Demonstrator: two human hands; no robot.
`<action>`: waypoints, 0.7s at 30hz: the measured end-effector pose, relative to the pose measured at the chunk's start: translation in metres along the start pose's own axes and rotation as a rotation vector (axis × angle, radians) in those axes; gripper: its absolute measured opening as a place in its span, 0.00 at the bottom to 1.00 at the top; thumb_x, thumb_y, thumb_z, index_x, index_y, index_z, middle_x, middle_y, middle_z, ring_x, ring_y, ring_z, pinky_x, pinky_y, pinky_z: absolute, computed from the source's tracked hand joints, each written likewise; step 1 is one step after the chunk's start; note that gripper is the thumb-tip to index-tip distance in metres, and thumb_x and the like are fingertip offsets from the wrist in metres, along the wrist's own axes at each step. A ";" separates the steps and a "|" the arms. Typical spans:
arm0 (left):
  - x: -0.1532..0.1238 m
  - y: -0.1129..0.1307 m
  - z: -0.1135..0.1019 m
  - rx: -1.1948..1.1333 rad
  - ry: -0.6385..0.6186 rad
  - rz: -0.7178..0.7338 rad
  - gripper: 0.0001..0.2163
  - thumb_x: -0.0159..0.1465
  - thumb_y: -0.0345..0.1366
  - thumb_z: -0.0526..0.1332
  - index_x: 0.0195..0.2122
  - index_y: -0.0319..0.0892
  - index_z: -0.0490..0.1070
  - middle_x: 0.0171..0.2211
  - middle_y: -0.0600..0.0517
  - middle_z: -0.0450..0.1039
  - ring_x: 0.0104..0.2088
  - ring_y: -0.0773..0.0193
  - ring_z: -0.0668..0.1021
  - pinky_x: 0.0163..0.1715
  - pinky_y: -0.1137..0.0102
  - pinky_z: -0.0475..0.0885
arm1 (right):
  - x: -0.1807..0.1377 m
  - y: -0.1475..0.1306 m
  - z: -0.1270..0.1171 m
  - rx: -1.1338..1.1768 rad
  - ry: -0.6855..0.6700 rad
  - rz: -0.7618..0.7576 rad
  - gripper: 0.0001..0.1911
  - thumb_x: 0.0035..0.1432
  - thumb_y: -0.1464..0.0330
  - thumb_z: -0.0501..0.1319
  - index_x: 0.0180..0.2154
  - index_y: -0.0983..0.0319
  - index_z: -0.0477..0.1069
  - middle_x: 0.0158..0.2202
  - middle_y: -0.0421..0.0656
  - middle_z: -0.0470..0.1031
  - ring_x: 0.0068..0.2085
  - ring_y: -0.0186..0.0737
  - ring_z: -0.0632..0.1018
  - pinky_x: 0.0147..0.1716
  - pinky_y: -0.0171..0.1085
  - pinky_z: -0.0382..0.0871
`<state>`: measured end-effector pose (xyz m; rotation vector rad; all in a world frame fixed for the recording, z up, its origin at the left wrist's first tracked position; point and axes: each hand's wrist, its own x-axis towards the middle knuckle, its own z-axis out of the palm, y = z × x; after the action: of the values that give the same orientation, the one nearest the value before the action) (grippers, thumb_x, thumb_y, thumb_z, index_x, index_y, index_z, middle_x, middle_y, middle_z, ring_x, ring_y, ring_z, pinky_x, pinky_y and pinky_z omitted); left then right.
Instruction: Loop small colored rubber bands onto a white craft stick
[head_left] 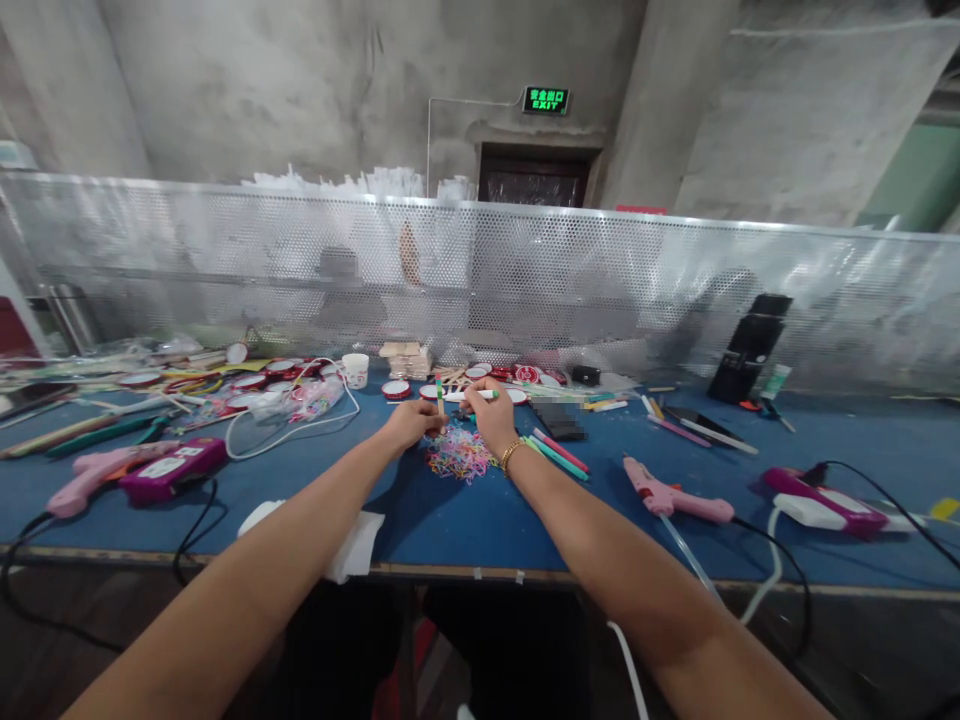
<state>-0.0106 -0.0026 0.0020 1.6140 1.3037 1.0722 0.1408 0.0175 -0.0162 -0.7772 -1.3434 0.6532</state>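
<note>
My left hand [412, 424] is closed on a small wooden stick [440, 398], held upright, with green and reddish colour near its top. In my right hand [493, 420] lies a white marker pen [484, 395] with a green end, pointing across toward the stick. Whether the pen tip touches the wood I cannot tell. Below both hands spreads a pile of small multicoloured bands [459, 458]. Beside my right wrist lie several coloured marker pens [561, 456]. Small red-rimmed drums [396, 389] stand just beyond the hands.
Pink glue guns lie left [90, 475] and right [671, 492], near purple power strips [174, 470] with cables. A paper cup [355, 370], wooden pieces [405, 358] and a dark phone-like slab [559, 418] sit farther back. A perforated metal screen [480, 270] borders the blue table [465, 540].
</note>
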 end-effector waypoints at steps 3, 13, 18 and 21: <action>0.002 -0.002 0.000 -0.006 -0.004 0.010 0.15 0.45 0.42 0.71 0.18 0.38 0.68 0.16 0.53 0.69 0.17 0.72 0.68 0.19 0.75 0.61 | -0.001 0.001 0.001 -0.026 -0.007 -0.027 0.07 0.50 0.63 0.56 0.26 0.59 0.65 0.21 0.37 0.71 0.24 0.34 0.71 0.27 0.33 0.66; 0.005 -0.007 0.000 0.004 -0.004 0.037 0.15 0.45 0.42 0.71 0.18 0.38 0.69 0.17 0.53 0.70 0.18 0.72 0.68 0.20 0.75 0.62 | 0.000 0.004 -0.002 -0.079 0.000 -0.051 0.07 0.51 0.63 0.56 0.26 0.59 0.66 0.22 0.37 0.72 0.25 0.35 0.71 0.28 0.33 0.66; 0.008 -0.010 -0.002 0.014 0.009 0.069 0.16 0.45 0.44 0.71 0.18 0.38 0.68 0.17 0.53 0.71 0.18 0.73 0.68 0.21 0.75 0.63 | 0.003 0.003 -0.005 -0.073 0.048 -0.054 0.07 0.50 0.64 0.56 0.25 0.60 0.66 0.21 0.37 0.72 0.25 0.35 0.71 0.28 0.33 0.65; 0.012 -0.014 -0.002 -0.016 0.001 0.078 0.16 0.44 0.45 0.71 0.19 0.38 0.69 0.18 0.53 0.71 0.18 0.72 0.69 0.22 0.74 0.64 | 0.002 0.003 -0.003 -0.038 0.036 -0.052 0.07 0.51 0.63 0.57 0.26 0.60 0.66 0.21 0.37 0.72 0.24 0.34 0.71 0.27 0.33 0.65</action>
<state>-0.0159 0.0113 -0.0088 1.6641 1.2384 1.1277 0.1437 0.0205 -0.0171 -0.7787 -1.3419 0.5717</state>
